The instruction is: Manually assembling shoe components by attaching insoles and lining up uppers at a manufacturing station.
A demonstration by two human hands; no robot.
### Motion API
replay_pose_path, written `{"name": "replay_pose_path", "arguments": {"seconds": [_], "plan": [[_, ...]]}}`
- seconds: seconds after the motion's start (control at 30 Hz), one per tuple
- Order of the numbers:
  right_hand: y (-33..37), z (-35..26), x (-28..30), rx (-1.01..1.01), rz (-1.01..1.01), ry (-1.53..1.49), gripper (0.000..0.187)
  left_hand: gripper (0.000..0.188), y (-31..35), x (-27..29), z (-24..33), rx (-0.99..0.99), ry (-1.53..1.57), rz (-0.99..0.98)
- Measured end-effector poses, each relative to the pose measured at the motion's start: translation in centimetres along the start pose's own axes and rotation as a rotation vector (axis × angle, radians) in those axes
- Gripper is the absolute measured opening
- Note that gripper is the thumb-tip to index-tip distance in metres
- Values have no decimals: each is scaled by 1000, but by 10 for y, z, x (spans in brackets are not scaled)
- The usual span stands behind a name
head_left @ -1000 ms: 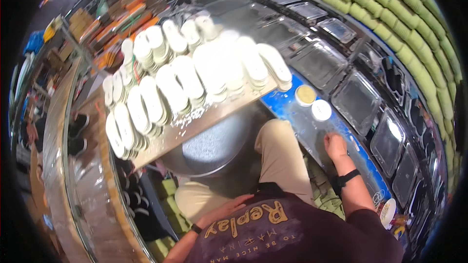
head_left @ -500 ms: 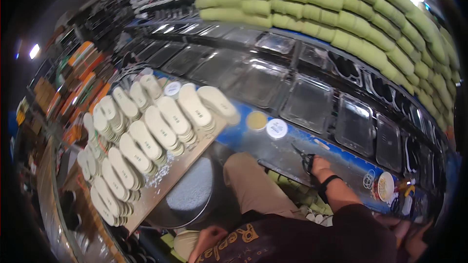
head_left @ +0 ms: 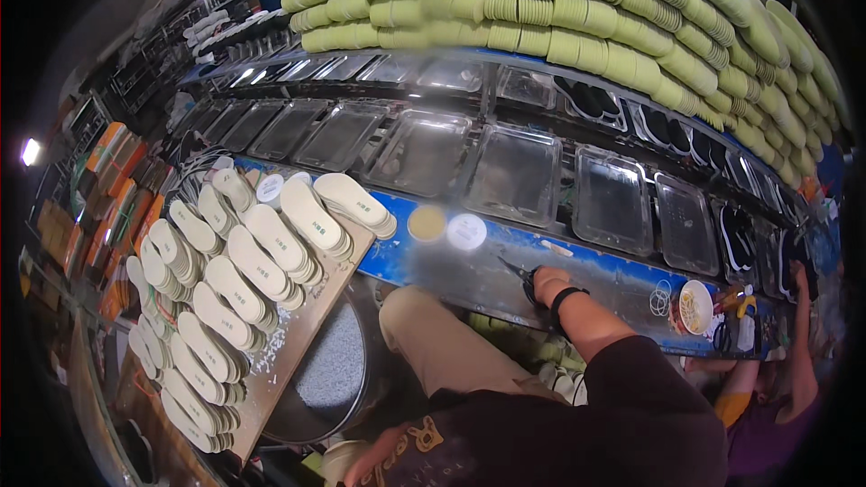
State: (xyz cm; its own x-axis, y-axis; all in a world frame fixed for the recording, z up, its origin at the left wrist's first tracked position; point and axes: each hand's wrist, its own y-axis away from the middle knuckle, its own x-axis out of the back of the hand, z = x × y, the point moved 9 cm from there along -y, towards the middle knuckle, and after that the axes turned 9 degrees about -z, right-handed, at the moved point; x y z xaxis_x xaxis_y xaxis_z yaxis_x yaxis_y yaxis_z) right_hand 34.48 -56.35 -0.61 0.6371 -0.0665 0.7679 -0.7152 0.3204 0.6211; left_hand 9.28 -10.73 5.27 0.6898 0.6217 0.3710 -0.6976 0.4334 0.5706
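Note:
My right hand [head_left: 552,287] rests low over the worn blue bench [head_left: 460,284], closed around a pair of dark scissors [head_left: 521,276] whose blades point away to the left. A black band circles that wrist. At the lower edge, beside my light trouser leg [head_left: 442,334], part of my left hand [head_left: 374,453] shows, its fingers too hidden to read. Several stacks of cream insoles [head_left: 253,266] cover a board [head_left: 298,329] on my left. Just beyond the scissors lie a white round lid [head_left: 466,232] and a yellowish disc [head_left: 427,224].
Below the board stands a round bin [head_left: 329,370] of pale granules. Clear trays [head_left: 514,176] line racks behind the bench, under piled green bundles [head_left: 451,13]. Farther right sit a white tub [head_left: 695,307] and yellow-handled scissors [head_left: 746,307]. A co-worker's hand [head_left: 799,278] reaches toward the rack.
The view has swung right, so the bench and stacks appear farther left. My right hand still holds the scissors on the bench. A co-worker's raised arm is now visible at far right.

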Motion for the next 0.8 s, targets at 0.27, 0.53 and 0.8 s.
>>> {"name": "replay_pose_path", "arguments": {"seconds": [0.27, 0.53, 0.8], "plan": [[10, -4, 4, -20, -62, 11, 26, 26, -3, 19, 22, 21, -145, 141], [3, 2, 3, -22, -66, 13, 26, 23, -28, 1, -44, 17, 25, 92], [-10, -3, -9, 152, 49, 42, 28, 27, 42, 55, 27, 37, 129, 333]]}}
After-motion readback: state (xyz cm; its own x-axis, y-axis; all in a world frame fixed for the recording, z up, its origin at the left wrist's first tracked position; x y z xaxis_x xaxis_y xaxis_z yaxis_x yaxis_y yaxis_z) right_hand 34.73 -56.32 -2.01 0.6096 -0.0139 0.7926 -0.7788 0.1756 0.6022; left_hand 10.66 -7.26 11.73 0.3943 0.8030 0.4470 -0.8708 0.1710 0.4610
